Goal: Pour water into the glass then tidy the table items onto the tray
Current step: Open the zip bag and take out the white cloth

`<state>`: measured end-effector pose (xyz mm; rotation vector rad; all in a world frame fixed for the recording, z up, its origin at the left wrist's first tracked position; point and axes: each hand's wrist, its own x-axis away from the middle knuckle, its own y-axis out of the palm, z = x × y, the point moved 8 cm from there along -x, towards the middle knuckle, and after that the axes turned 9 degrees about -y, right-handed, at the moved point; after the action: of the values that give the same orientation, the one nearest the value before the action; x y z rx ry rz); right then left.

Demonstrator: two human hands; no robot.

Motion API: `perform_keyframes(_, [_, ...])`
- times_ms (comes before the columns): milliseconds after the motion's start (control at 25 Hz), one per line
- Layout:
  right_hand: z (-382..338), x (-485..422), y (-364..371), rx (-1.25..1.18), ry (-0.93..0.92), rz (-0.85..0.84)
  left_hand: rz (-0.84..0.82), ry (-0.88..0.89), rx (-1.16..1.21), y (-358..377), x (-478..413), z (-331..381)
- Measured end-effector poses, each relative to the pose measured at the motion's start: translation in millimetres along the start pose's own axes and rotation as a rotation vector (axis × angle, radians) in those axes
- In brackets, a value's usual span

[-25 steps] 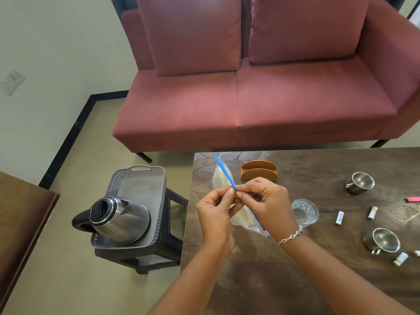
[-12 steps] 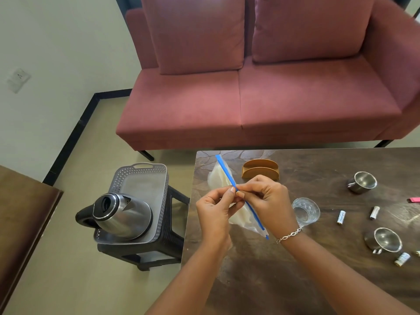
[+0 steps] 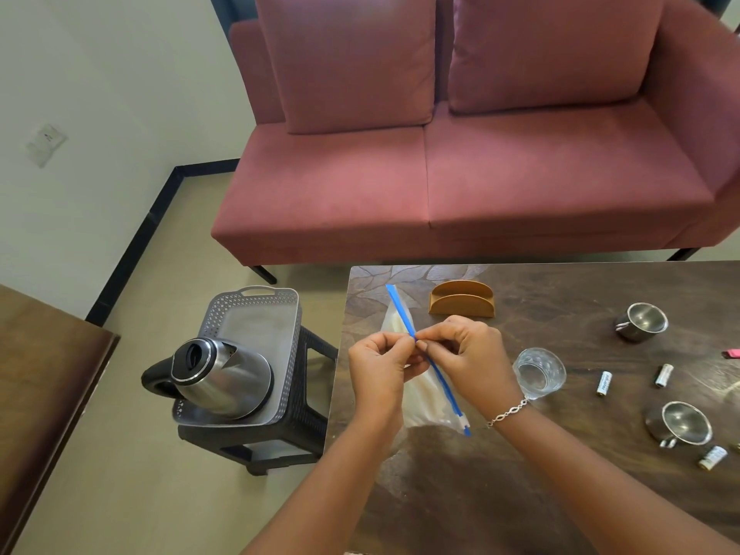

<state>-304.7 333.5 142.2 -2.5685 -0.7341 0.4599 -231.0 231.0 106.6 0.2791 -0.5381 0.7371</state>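
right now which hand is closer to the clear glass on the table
Right. The right hand, pinching the blue zip strip of the plastic bag, sits just beside the glass. The left hand pinches the same strip farther away, on the side toward the kettle.

2 bare forearms in view, no sleeves visible on either. Left hand [image 3: 376, 366]: no rings or jewellery seen. Right hand [image 3: 468, 358]: 1 thin silver chain bracelet [image 3: 507, 412] at the wrist, small linked segments. Fingernails short, unpainted as far as visible.
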Motion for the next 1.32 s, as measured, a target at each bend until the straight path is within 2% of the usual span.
perform_keyframes(280, [2, -1, -1, 0.008, 0.035, -0.040, -0.019, 0.008, 0.018, 0, -2, -1])
perform_keyframes(560, [-4, 2, -1, 0.120, 0.033, 0.031, -0.007, 0.056, -0.058, 5, 0, 1])
perform_keyframes(720, [-3, 5, 2, 0.106, 0.039, 0.049, 0.004, 0.059, -0.075, 3, 0, -2])
perform_keyframes(1080, [9, -2, -29, 0.108, 0.033, 0.202, 0.200, 0.062, -0.122, -33, -4, 0])
perform_keyframes(1240, [15, 4, -31, 0.107, 0.010, 0.237, 0.340, 0.235, -0.354, -44, -2, 23])
perform_keyframes(1320, [13, 8, -29, 0.104, -0.012, 0.252, 0.325, 0.367, -0.464, -35, 3, 36])
